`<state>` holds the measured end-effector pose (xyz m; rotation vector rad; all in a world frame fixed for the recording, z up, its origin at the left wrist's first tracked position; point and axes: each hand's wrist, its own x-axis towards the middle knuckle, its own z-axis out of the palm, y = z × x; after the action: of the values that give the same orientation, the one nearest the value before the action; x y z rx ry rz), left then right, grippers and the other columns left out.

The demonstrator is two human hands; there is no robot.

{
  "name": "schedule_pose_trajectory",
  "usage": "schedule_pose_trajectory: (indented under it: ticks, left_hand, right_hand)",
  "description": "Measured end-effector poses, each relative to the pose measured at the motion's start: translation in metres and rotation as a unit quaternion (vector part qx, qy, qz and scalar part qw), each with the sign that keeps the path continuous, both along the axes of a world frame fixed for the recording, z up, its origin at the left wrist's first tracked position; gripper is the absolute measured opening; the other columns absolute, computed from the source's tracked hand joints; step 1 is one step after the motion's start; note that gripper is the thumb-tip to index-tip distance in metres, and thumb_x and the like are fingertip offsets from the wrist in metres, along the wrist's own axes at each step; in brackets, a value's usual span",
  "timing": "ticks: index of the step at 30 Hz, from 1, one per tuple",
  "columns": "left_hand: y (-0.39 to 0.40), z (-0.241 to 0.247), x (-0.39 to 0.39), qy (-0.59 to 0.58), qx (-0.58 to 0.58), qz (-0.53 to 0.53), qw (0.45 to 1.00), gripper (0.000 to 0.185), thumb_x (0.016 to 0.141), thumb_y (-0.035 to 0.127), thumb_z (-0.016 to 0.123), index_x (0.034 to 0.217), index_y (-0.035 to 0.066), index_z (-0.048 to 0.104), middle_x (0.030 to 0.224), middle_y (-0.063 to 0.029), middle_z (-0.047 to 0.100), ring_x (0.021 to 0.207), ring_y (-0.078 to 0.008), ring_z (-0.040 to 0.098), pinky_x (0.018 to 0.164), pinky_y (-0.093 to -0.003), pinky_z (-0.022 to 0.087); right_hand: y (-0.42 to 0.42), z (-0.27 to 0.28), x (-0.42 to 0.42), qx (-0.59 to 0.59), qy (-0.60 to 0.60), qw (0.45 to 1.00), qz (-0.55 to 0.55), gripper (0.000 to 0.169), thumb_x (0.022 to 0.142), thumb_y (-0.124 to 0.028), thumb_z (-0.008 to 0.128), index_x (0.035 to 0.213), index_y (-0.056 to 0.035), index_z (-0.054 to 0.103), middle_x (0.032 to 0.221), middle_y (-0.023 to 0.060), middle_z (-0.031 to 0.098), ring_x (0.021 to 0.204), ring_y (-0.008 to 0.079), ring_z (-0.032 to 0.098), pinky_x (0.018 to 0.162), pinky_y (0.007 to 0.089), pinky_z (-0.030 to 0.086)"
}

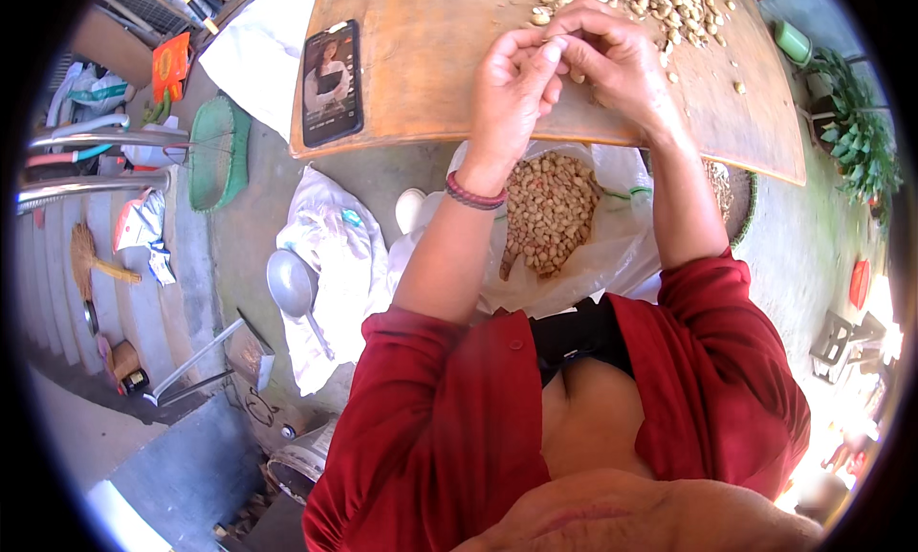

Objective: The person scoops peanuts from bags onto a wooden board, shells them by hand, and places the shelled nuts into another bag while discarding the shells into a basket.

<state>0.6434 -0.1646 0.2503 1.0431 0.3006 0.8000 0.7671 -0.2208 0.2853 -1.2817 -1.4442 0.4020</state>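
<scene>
Over the near edge of the wooden table (423, 85), my left hand (513, 78) and my right hand (617, 60) meet, thumbs and fingertips pinched together. A small piece, seemingly a peanut, is between them, mostly hidden by the fingers. Just beyond my right hand spreads a pile of unshelled peanuts (674, 10), with a few loose ones nearer the edge. Below the table edge, between my forearms, a translucent plastic bag (620, 222) stands open, holding many peanuts (549, 207).
A smartphone (332, 82) with a lit screen lies at the table's left. On the floor to the left are a white sack (337, 229), a metal ladle (292, 283) and a green basket (219, 154). Steps (168, 294) rise farther left. A potted plant (853, 132) stands at right.
</scene>
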Motion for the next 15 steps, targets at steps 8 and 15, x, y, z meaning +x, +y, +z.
schedule_pose_trajectory:
  ticks: [8, 15]
  left_hand:
    - [0.002, -0.003, -0.004, -0.03, -0.004, -0.013, 0.999, 0.013, 0.089, 0.012, 0.055, 0.098, 0.003, 0.053, 0.081, -0.005, 0.058, 0.056, -0.0046, 0.045, 0.042, -0.0149, 0.03]
    - [0.016, -0.003, -0.013, -0.113, -0.105, 0.022, 0.988, 0.014, 0.089, 0.01, 0.047, 0.1, 0.002, 0.053, 0.088, -0.0126, 0.056, 0.057, -0.0104, 0.047, 0.041, -0.0167, 0.03]
  right_hand:
    - [-0.004, 0.002, 0.007, -0.109, 0.147, 0.983, -0.006, 0.013, 0.085, -0.011, 0.058, 0.091, -0.0009, 0.062, 0.071, 0.0034, 0.062, 0.065, 0.0132, 0.061, 0.059, 0.0267, 0.048]
    - [-0.005, -0.004, 0.033, -0.013, -0.265, 0.959, -0.099, 0.016, 0.079, -0.011, 0.061, 0.093, -0.0051, 0.065, 0.075, 0.0068, 0.064, 0.072, 0.023, 0.064, 0.065, 0.0327, 0.05]
